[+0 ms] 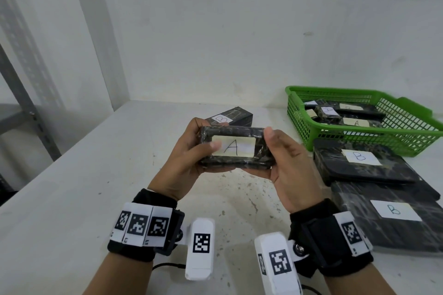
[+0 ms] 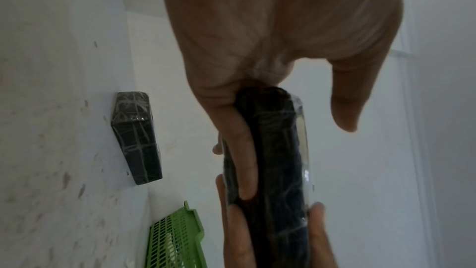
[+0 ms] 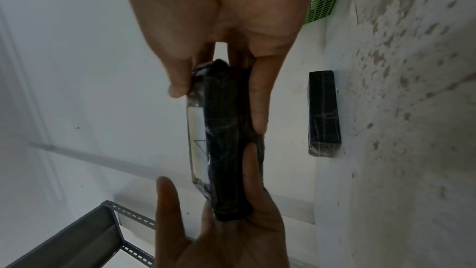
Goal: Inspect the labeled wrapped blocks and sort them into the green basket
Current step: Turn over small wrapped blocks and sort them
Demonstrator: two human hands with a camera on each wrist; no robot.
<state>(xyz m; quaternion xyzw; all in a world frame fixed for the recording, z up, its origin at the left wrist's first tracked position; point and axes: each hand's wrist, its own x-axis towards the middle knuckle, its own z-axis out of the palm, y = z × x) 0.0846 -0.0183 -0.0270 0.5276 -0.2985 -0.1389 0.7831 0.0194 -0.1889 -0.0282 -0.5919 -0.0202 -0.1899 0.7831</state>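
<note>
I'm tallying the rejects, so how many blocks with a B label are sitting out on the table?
3: one black wrapped block lies behind the hands, one in front of the green plastic basket, one nearest the camera at right. More may lie beyond the frame's right edge.

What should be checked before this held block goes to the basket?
1. Label readable: ok, the held block shows A.
2. Grip: ok, left hand and right hand each hold one end.
3. Basket contents match: ok for the two readable labels, both A; others cannot tell.
4. Room in basket: ok, bare floor on its right.
5. Path to basket: ok, B blocks lie low beside it.
</note>
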